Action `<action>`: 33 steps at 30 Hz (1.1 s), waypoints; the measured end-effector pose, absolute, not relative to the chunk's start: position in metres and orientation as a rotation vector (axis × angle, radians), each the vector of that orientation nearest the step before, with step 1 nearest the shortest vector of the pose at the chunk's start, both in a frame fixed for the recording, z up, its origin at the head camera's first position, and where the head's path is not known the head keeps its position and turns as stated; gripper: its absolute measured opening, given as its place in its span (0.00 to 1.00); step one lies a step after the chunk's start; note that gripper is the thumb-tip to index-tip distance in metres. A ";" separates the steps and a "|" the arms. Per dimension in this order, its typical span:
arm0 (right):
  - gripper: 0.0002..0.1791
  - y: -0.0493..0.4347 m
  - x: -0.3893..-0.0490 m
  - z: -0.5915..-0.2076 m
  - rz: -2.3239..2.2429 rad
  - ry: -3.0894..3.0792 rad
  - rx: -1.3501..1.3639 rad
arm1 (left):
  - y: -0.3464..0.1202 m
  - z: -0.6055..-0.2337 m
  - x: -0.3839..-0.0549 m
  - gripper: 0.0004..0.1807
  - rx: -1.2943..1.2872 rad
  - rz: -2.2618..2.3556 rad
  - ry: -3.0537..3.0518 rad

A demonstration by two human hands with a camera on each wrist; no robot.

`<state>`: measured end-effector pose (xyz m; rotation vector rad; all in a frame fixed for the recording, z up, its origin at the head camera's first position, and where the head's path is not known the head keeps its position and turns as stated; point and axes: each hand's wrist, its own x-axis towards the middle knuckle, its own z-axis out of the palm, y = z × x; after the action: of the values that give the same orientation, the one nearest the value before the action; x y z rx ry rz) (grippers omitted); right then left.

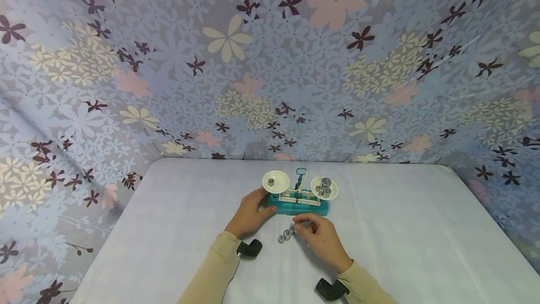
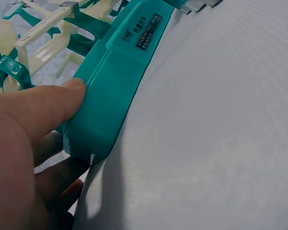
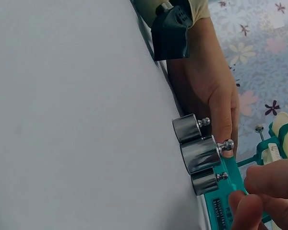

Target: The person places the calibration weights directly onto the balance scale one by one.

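A teal balance scale (image 1: 298, 208) with two cream pans stands on the table. My left hand (image 1: 251, 213) grips the left end of its base; in the left wrist view the thumb (image 2: 62, 101) lies on the base and the other fingers curl around its end. The left pan (image 1: 280, 188) carries one metal weight (image 1: 271, 182), the right pan (image 1: 333, 193) several metal weights (image 1: 326, 182). Three silver knobbed weights (image 3: 199, 155) stand in a row in front of the base. Beside them hovers my right hand (image 1: 322, 238), fingers loosely bent, thumb and forefinger apart, no weight visible between them.
A white cloth (image 1: 401, 238) covers the table. Floral fabric (image 1: 270, 83) rises behind the table's back edge and along both sides. Each wrist wears a black camera mount (image 1: 331, 290). The scale's pointer post (image 1: 300, 177) stands up between the pans.
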<state>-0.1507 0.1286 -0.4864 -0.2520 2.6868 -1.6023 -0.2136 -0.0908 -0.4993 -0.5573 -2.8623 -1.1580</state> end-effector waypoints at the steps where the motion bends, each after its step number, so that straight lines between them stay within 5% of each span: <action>1: 0.08 0.129 -0.151 -0.487 -1.597 2.685 -0.248 | -0.091 -0.499 -0.214 0.36 -0.558 -1.157 -2.862; 33: 0.07 0.127 -0.151 -0.495 -1.459 2.767 -0.280 | -0.092 -0.502 -0.214 0.35 -0.568 -1.147 -2.857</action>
<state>-0.1507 0.1270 -0.4953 -0.2799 2.7667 -1.4588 -0.2144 -0.0918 -0.5022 -0.5677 -2.8566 -1.1468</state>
